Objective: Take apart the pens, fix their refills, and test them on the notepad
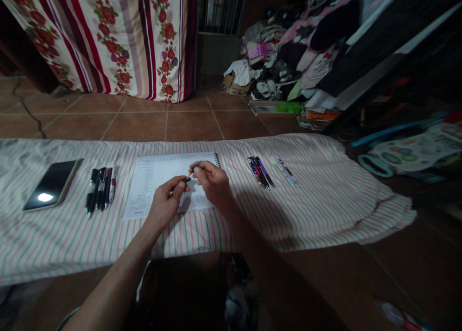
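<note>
Both my hands meet over a spiral notebook (pixel 155 177) with a printed page, lying on a striped cloth (pixel 310 201). My left hand (pixel 166 201) pinches the dark lower end of a pen (pixel 191 172). My right hand (pixel 212 179) pinches its upper end between thumb and fingers. The pen runs slanted between the two hands, just above the page.
A phone (pixel 52 184) lies at the cloth's left, and a row of several dark pens (pixel 100 189) beside it. More pens (pixel 260 171) and lighter ones (pixel 285 170) lie right of the notebook. Tiled floor, a floral curtain (pixel 119 37) and a clothes pile (pixel 296 47) are behind.
</note>
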`<state>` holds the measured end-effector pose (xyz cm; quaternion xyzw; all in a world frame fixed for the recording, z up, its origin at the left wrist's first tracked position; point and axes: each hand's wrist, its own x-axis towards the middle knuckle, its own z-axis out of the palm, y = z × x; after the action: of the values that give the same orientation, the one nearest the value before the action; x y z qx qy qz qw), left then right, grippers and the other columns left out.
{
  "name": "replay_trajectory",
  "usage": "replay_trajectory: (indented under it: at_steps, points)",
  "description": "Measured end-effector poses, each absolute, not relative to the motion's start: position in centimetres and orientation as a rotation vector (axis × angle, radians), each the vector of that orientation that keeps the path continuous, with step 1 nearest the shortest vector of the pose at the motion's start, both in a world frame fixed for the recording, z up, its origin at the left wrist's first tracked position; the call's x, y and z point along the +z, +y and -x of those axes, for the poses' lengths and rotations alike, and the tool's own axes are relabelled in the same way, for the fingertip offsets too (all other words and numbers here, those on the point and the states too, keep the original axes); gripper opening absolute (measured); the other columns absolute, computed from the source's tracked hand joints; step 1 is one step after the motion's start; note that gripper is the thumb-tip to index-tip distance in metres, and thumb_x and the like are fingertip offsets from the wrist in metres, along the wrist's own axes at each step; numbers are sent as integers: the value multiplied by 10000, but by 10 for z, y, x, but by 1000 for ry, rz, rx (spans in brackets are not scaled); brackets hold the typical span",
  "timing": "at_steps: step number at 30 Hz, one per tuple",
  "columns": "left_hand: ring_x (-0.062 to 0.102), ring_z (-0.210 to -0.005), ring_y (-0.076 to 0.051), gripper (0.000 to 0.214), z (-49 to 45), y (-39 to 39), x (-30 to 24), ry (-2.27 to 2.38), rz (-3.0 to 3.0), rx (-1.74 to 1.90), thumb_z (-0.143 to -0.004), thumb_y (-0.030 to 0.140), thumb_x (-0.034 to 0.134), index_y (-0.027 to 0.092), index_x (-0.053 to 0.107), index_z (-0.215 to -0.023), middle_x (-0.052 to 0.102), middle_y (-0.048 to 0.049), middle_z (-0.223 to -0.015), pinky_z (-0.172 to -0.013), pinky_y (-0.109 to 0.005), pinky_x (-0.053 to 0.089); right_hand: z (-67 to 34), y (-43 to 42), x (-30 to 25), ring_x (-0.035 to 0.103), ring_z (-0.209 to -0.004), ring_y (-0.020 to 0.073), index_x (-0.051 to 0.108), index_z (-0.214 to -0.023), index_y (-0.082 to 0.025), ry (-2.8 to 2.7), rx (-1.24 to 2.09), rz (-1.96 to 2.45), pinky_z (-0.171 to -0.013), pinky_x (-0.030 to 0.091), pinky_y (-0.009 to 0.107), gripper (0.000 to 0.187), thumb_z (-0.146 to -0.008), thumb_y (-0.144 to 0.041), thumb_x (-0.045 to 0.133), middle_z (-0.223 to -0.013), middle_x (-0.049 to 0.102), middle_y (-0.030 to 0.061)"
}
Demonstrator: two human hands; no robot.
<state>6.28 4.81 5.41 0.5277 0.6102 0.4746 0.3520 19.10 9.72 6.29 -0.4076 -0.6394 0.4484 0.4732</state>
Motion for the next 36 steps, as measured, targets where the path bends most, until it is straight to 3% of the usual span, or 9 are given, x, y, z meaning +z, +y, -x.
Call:
replay_trajectory:
  at_steps: [9, 20, 36]
  points:
    - [640, -760, -201, 281, -62, 50, 51, 1608, -1338, 1242, -729, 356, 557, 160, 663, -901, 710, -43, -743, -777, -334, 472, -194, 96, 65, 612, -756, 127, 617, -843, -205, -1589, 954, 1045, -637, 492, 223, 179, -821, -299, 467, -877, 667, 23]
    - [649, -867, -206, 274, -63, 52, 44, 1558, -1277, 1302, -713, 355, 613, 173, 673, -908, 720, -62, -901, -858, -350, 467, -189, 99, 56, 613, -703, 139, 621, -768, -204, -1478, 885, 1082, -664, 477, 248, 152, -778, -337, 547, -766, 663, 12]
    - [624, -778, -180, 218, -59, 52, 44, 1621, -1230, 1361, -670, 335, 647, 179, 661, -821, 684, -35, -809, -804, -325, 470, -179, 93, 51, 606, -671, 139, 614, -746, -205, -1541, 842, 1084, -635, 470, 243, 154, -785, -339, 548, -741, 657, 10]
